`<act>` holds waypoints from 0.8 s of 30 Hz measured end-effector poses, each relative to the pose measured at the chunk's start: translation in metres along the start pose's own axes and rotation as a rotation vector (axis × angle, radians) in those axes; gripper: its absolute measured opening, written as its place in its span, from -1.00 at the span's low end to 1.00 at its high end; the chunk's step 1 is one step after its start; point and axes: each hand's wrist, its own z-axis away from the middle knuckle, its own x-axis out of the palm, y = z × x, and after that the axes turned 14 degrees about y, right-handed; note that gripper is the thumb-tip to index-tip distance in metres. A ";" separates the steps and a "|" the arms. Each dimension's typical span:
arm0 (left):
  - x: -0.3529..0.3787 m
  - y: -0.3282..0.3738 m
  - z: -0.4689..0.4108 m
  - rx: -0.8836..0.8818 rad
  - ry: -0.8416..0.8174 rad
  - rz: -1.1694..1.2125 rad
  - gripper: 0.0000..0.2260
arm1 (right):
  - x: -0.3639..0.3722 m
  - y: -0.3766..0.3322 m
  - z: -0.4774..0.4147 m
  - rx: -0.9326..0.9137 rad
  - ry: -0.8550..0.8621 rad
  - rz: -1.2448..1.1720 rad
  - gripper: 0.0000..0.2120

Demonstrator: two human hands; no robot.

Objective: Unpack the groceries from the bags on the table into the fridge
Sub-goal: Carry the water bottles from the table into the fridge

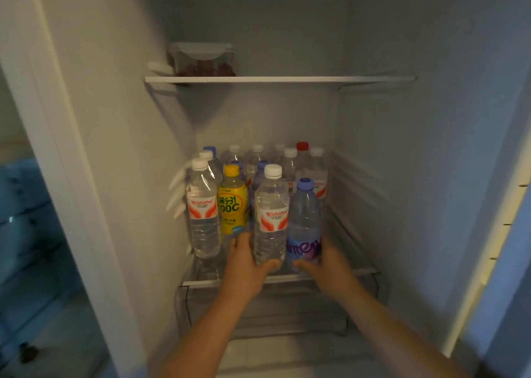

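- Now, at lower centre, the left hand (244, 265) wraps the clear bottle (271, 219) and the right hand (330, 265) wraps the purple bottle (304, 219), both at the shelf (362, 271) front.
- The risk is that pushing them into the crowded rows could topple the yellow bottle (232, 202).

We look into a home kitchen's open fridge (373, 119): stocked water bottles (202, 211), a lidded food container (202, 60) at eleven o'clock.

Wahaha bottle (271, 216), clear with white cap, and purple bottle (304, 222), blue-capped, stand upright and touching at the front of the fridge shelf (363, 272), gripped low by left hand (244, 265) and right hand (327, 262) respectively.
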 end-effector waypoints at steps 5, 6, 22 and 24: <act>0.006 0.005 -0.001 -0.050 0.116 -0.058 -0.61 | 0.007 -0.001 -0.015 0.062 -0.072 0.073 -0.61; 0.007 0.006 -0.002 -0.050 0.135 -0.073 -0.61 | 0.012 0.000 -0.018 0.054 -0.048 0.114 -0.63; 0.025 0.011 -0.016 -0.124 0.207 -0.378 -0.78 | 0.055 0.000 -0.039 0.007 0.191 0.778 -0.43; 0.022 0.013 -0.012 -0.085 0.232 -0.389 -0.77 | 0.054 -0.002 -0.035 -0.023 0.218 0.746 -0.37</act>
